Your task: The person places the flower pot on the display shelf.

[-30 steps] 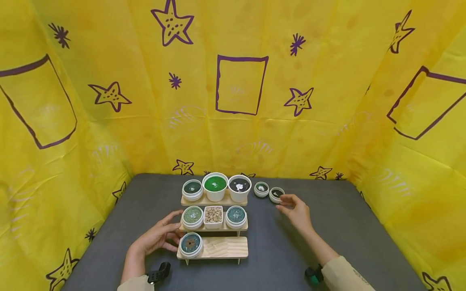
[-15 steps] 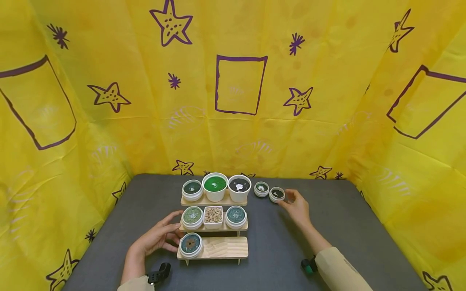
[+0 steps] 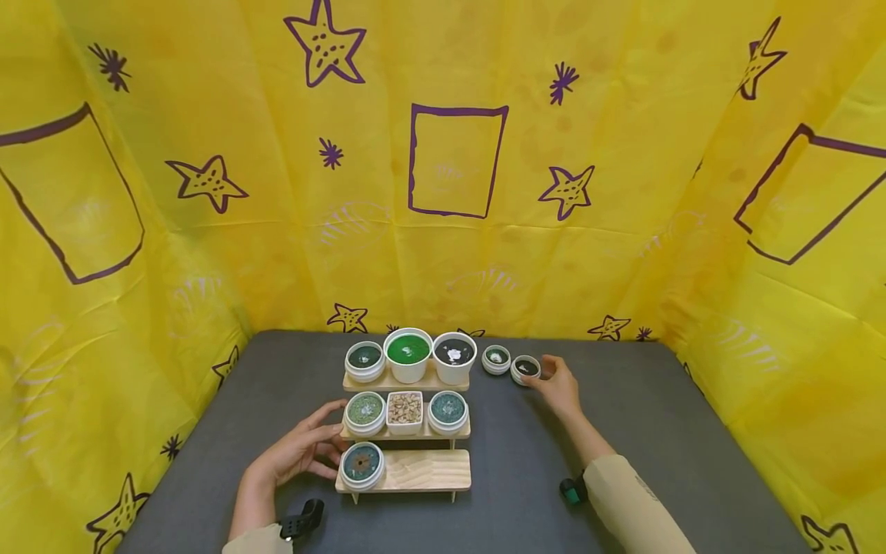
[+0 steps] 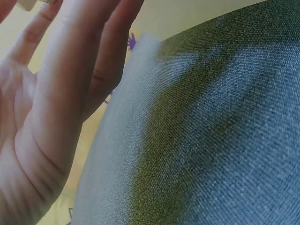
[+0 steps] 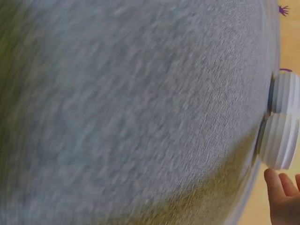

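Observation:
A three-tier wooden stand (image 3: 429,471) bears several white pots. My left hand (image 3: 301,445) lies at its left side, fingers spread along the ends of the middle and lowest tiers. In the left wrist view the left hand's long fingers (image 4: 70,70) reach up, loosely bent. My right hand (image 3: 562,388) is at a small white pot (image 3: 526,372) with dark filling, thumb and index fingertips right at its side. That pot stands on the table, seen side-on in the right wrist view with the fingertips (image 5: 276,185) at its edge. Beside it is another small pot (image 3: 496,360) with dark green filling.
On the top tier stand a dark-green pot (image 3: 364,362), a bright green cup (image 3: 408,354) and a black-filled cup (image 3: 454,358). A square dish (image 3: 404,413) of pale pieces sits mid-tier. Yellow cloth walls (image 3: 443,261) enclose the grey table (image 3: 657,431).
My right hand has shifted slightly, its thumb and index settling closer around the right side of the small dark-filled pot. The pots, the stand and my left hand stay where they were.

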{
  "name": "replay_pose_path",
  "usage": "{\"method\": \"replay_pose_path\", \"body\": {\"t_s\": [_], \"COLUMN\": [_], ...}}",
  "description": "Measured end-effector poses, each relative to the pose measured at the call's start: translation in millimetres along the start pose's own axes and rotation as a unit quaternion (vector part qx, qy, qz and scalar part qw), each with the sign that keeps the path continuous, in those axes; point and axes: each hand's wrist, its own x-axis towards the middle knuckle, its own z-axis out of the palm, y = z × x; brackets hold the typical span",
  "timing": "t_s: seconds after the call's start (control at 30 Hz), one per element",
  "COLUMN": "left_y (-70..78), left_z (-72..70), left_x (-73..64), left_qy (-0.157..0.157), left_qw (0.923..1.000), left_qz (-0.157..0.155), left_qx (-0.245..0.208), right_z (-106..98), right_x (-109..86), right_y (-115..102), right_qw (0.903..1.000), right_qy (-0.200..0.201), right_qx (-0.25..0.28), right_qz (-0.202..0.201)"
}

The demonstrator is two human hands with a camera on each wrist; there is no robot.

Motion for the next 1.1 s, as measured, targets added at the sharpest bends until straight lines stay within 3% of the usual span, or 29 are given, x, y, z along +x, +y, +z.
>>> {"method": "replay_pose_path", "body": {"t_s": [0.43, 1.1], "left_y": [-1.2, -1.4], "left_z": [0.3, -2.2], "left_x": [-0.1, 1.2], "left_qy": [-0.007, -0.01], "left_qw": [1.0, 0.9999], "left_qz": [0.002, 0.006], "left_qx": [-0.005, -0.001], "right_z": [11, 18], "right_x": [5.0, 8.3], "right_y": [2, 9], "right_qw": [0.9997, 0.9993], "right_qy": [-0.001, 0.004], "right_qx": [0.004, -0.035], "right_qz": [0.025, 0.007]}}
